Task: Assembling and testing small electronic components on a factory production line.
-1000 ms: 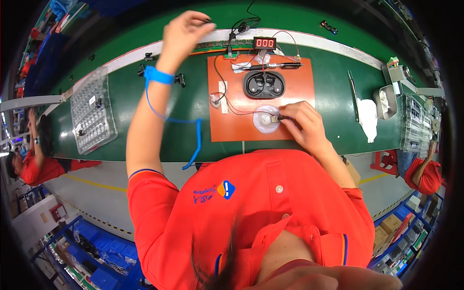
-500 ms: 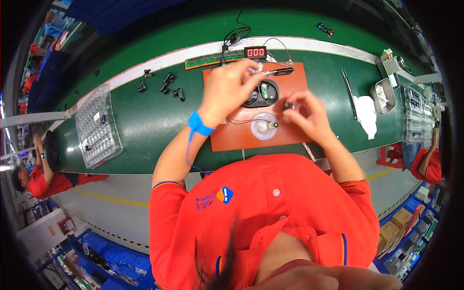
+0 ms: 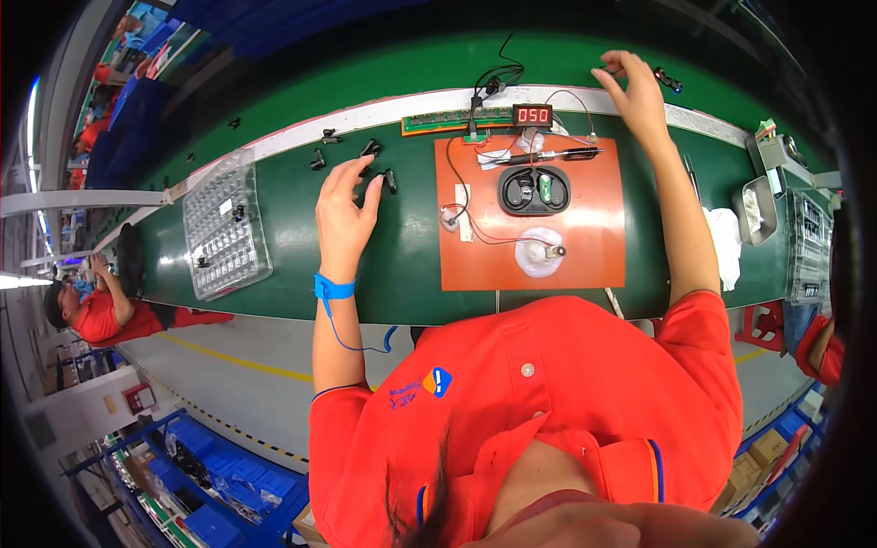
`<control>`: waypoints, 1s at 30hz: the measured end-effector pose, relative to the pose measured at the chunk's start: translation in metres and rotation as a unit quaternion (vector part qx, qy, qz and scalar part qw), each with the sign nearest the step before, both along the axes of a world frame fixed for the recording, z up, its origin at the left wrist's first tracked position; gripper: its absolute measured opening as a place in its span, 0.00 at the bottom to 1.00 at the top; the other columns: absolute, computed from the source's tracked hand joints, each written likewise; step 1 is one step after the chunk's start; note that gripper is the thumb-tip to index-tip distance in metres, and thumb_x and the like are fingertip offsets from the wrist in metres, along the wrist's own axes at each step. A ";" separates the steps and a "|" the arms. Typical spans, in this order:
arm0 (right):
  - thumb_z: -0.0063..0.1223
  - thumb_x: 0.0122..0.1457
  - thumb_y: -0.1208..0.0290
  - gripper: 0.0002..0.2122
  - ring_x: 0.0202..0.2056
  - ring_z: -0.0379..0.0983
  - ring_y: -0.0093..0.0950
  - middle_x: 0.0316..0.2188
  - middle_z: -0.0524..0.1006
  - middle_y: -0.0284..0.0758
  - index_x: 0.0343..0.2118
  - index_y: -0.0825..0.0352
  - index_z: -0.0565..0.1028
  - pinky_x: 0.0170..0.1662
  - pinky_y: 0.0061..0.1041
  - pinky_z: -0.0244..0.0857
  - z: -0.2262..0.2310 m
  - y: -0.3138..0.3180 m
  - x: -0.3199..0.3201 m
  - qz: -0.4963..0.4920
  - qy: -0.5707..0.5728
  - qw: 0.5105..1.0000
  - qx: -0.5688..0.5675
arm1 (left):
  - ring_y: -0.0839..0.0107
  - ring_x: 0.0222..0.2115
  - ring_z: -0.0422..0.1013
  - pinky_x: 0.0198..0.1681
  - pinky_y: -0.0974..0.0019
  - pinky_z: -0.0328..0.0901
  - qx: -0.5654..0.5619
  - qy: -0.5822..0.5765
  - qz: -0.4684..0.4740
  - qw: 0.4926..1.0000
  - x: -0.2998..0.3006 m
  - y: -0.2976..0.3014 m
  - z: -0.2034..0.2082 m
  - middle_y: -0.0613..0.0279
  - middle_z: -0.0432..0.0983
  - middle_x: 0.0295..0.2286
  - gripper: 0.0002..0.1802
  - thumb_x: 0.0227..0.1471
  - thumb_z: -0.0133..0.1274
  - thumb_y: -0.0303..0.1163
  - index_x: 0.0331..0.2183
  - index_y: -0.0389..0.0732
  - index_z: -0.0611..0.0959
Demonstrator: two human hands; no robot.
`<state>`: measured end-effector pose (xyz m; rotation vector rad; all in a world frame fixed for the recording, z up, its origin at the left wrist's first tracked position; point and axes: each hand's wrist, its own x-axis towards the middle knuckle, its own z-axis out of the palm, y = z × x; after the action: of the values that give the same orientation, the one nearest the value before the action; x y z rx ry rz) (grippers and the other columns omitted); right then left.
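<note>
My left hand [image 3: 345, 215], a blue strap on its wrist, hovers over the green bench with thumb and fingers apart, beside several small black earbud-like pieces [image 3: 390, 181]. Its fingertips partly overlap one of them; no hold on it shows. My right hand [image 3: 637, 100] reaches past the white ledge over the far green strip, fingers bent and apart, nothing visible in them. Small dark pieces [image 3: 669, 80] lie just right of it. Between my arms, an open black earbud case [image 3: 533, 191] rests on an orange mat [image 3: 585, 260], a green part [image 3: 551, 188] in its right slot.
A small red-digit display [image 3: 533, 115] and a green circuit strip [image 3: 438, 121] stand behind the mat. A wired round pad [image 3: 539, 260] and a black pen [image 3: 575, 153] lie on it. Clear plastic tray [image 3: 228, 247] at left; metal box [image 3: 756, 210] and white cloth [image 3: 723, 242] at right.
Both hands have left the mat: the left went toward the black pieces, the right to the far strip. The dark piece earlier at my right fingers no longer shows there. The display's digits changed.
</note>
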<state>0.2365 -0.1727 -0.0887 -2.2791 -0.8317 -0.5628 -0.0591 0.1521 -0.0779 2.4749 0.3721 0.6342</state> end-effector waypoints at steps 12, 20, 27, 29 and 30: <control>0.70 0.42 0.62 0.22 0.36 0.69 0.37 0.31 0.72 0.36 0.38 0.65 0.73 0.41 0.33 0.64 0.027 0.019 -0.160 0.189 0.068 0.977 -0.067 | 0.54 0.36 0.74 0.39 0.55 0.70 0.117 0.059 -0.002 0.991 0.008 -0.019 -0.011 0.55 0.77 0.36 0.14 0.49 0.61 0.29 0.40 0.39 0.81; 0.66 0.47 0.72 0.16 0.35 0.70 0.35 0.31 0.72 0.35 0.38 0.67 0.72 0.40 0.32 0.64 0.018 0.017 -0.166 0.176 0.138 0.975 -0.007 | 0.65 0.27 0.77 0.30 0.64 0.71 0.010 0.066 0.008 0.998 0.012 -0.030 0.005 0.58 0.77 0.34 0.09 0.48 0.59 0.24 0.36 0.38 0.83; 0.61 0.49 0.79 0.10 0.34 0.72 0.35 0.33 0.75 0.36 0.35 0.67 0.74 0.39 0.31 0.66 0.019 -0.021 -0.183 0.280 0.201 0.937 0.048 | 0.79 0.29 0.77 0.30 0.75 0.71 -0.346 -0.043 -0.142 0.926 0.043 -0.085 0.021 0.62 0.78 0.32 0.06 0.52 0.59 0.24 0.35 0.35 0.83; 0.61 0.49 0.80 0.10 0.34 0.73 0.35 0.34 0.76 0.36 0.34 0.67 0.74 0.38 0.31 0.67 0.017 -0.028 -0.190 0.305 0.181 0.934 0.032 | 0.79 0.29 0.77 0.31 0.76 0.71 -0.400 -0.035 -0.174 0.899 0.054 -0.101 0.021 0.63 0.78 0.32 0.06 0.53 0.58 0.25 0.36 0.34 0.83; 0.61 0.48 0.81 0.10 0.34 0.73 0.35 0.33 0.76 0.36 0.34 0.67 0.75 0.38 0.31 0.67 0.014 -0.030 -0.194 0.292 0.181 0.939 0.025 | 0.80 0.29 0.77 0.31 0.76 0.72 -0.411 -0.023 -0.188 0.892 0.059 -0.108 0.021 0.63 0.78 0.32 0.06 0.54 0.58 0.25 0.36 0.34 0.83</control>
<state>0.0426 -0.2026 -0.0745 -1.8665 -1.2094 0.1020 -0.0005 0.0438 -0.0569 1.6409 0.0926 0.2761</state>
